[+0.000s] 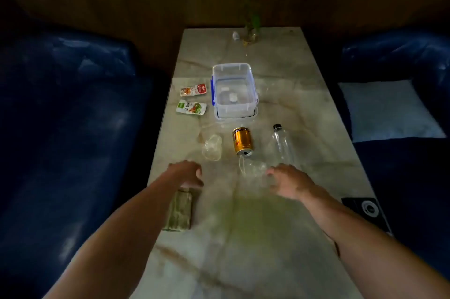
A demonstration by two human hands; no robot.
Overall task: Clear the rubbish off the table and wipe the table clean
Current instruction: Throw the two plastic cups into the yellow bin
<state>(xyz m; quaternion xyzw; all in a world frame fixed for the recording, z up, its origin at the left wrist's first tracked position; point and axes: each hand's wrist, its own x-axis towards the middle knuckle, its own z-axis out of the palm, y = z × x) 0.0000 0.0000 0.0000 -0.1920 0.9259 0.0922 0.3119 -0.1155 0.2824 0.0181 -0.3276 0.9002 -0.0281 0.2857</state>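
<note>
Fingers of my left hand are curled loosely, grasping nothing that I can make out, hovering over the far end of a folded greenish cloth on the table. My right hand is spread and released, its fingertips at a clear plastic cup lying on its side (whether they touch it I cannot tell). Just beyond that cup lies a gold can, tipped over, its opening facing me. To its right lies a clear bottle with a black cap; to its left, a second clear cup, also on its side. Farther out stands an open clear box with blue clips, and beside it on the left are two sauce packets. A small plant sits at the far edge.
</note>
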